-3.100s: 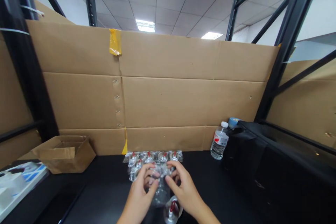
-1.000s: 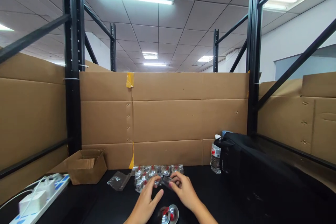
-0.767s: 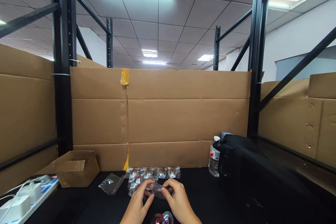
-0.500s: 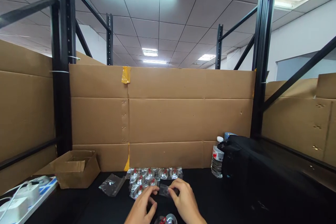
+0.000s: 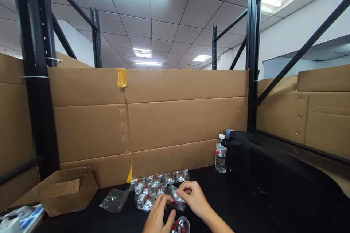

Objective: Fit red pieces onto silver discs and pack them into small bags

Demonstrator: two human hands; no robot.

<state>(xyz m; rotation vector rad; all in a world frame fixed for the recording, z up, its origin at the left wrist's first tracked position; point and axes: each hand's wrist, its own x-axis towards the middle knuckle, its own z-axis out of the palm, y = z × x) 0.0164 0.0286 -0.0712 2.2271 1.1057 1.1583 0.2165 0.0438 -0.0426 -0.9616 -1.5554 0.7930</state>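
My left hand (image 5: 158, 214) and my right hand (image 5: 193, 198) meet low in the view over a black table (image 5: 218, 204). Both pinch a small clear plastic bag (image 5: 176, 199) with something red inside. Just below them a round metal piece with red parts (image 5: 181, 225) lies on the table. Behind the hands, several clear bags holding similar metal-and-red pieces (image 5: 156, 185) lie in rows. An empty clear bag (image 5: 114, 200) lies flat to their left.
A cardboard wall (image 5: 164, 116) stands behind the table between black rack posts (image 5: 35, 80). An open cardboard box (image 5: 62, 189) sits at left, a water bottle (image 5: 220, 158) and a black bag (image 5: 262, 174) at right.
The view has swung up and back from the table. An empty clear bag now lies at left. My hands have kept working a small bag, now with the right hand's fingers pinching its top.
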